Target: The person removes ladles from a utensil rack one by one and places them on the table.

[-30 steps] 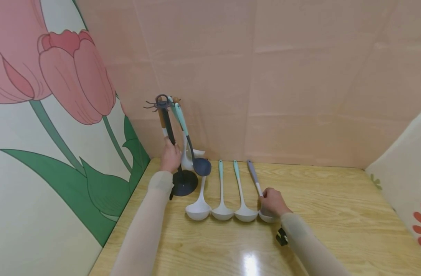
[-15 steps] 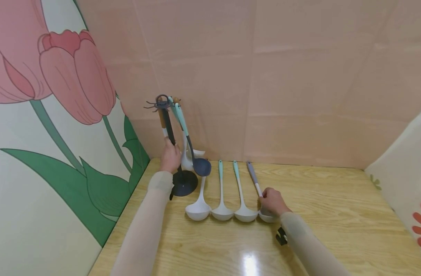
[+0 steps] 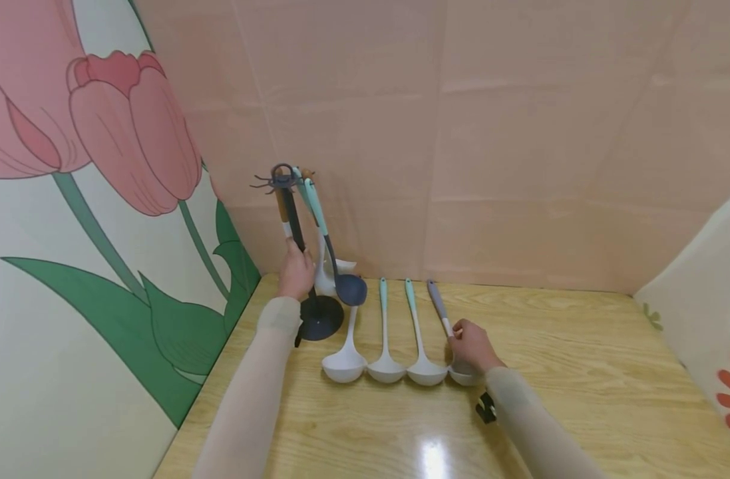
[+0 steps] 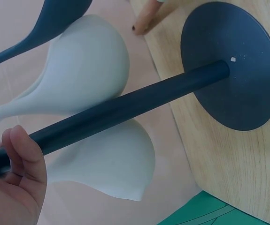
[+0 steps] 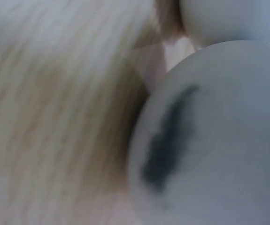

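Observation:
My left hand (image 3: pixel 295 271) grips the black pole (image 4: pixel 135 105) of an upright utensil stand with a round base (image 3: pixel 321 320). From its hooked top hang a dark blue ladle (image 3: pixel 351 291) with a turquoise handle and white ladles (image 4: pixel 90 61), partly hidden behind the pole. At the right end of a row on the table lies a ladle with a purple handle (image 3: pixel 438 301). My right hand (image 3: pixel 474 346) pinches its stem just above the bowl. The right wrist view shows that pale bowl (image 5: pixel 228 154) up close with a dark mark on it; the fingers are out of sight there.
Left of the purple-handled ladle lie two ladles with turquoise handles (image 3: pixel 383 296) and a white ladle (image 3: pixel 343 367), bowls toward me. The wooden table (image 3: pixel 580 359) ends at a pink back wall (image 3: pixel 520 166). A tulip-patterned wall (image 3: pixel 119 279) borders the stand's side.
My right hand has shifted very slightly upward along the stem of the purple-handled ladle. The left hand and the stand have stayed in place.

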The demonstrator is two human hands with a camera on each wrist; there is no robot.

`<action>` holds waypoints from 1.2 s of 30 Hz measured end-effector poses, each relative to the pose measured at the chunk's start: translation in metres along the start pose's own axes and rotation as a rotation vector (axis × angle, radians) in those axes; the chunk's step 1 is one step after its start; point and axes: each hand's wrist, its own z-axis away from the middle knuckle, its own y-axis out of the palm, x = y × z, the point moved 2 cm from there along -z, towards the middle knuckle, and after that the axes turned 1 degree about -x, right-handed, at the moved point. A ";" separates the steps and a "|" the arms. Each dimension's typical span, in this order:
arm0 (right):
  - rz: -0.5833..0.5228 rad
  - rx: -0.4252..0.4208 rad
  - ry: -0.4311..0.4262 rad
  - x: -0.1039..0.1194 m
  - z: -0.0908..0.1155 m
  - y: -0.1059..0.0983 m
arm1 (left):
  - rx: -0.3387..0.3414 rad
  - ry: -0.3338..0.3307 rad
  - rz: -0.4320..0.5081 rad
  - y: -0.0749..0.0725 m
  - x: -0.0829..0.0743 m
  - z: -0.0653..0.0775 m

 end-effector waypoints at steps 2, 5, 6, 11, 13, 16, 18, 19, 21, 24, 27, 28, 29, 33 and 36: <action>0.011 -0.032 -0.043 0.003 -0.001 -0.001 | -0.001 0.001 -0.004 0.000 -0.001 0.000; 0.016 -0.048 -0.086 0.011 -0.003 -0.003 | 0.001 -0.005 0.000 0.001 -0.001 -0.001; 0.010 -0.048 -0.094 0.015 -0.003 -0.003 | 0.003 -0.007 0.003 0.002 -0.001 -0.001; -0.045 -0.026 -0.128 0.039 -0.005 -0.004 | 0.007 -0.010 0.006 0.003 -0.002 -0.002; -0.057 -0.026 -0.153 0.049 -0.005 -0.003 | 0.009 -0.008 0.003 0.004 -0.002 -0.003; -0.068 -0.029 -0.194 0.068 -0.004 -0.002 | 0.013 -0.011 0.005 0.005 -0.001 -0.003; -0.077 -0.025 -0.223 0.082 -0.003 -0.001 | 0.016 -0.015 0.007 0.005 0.000 -0.003; -0.076 -0.026 -0.245 0.089 -0.003 0.000 | 0.018 -0.018 0.008 0.005 0.000 -0.003; -0.069 -0.020 -0.265 0.102 -0.003 0.001 | 0.021 -0.025 0.011 0.005 0.000 -0.002; -0.058 -0.003 -0.281 0.121 -0.005 0.004 | 0.016 -0.022 0.014 0.005 -0.001 -0.002; -0.072 0.018 -0.286 0.139 -0.005 0.009 | -0.003 0.010 0.013 0.004 -0.001 0.000; -0.088 0.027 -0.290 0.145 -0.005 0.011 | -0.010 0.021 0.017 0.004 -0.001 0.000; -0.095 0.030 -0.299 0.150 -0.005 0.013 | -0.018 0.033 0.013 0.004 -0.001 0.001; -0.142 0.074 -0.337 0.169 -0.004 0.022 | -0.035 0.049 0.013 0.003 0.000 0.002; -0.149 0.098 -0.380 0.180 -0.004 0.028 | -0.040 0.048 0.015 0.003 0.001 0.002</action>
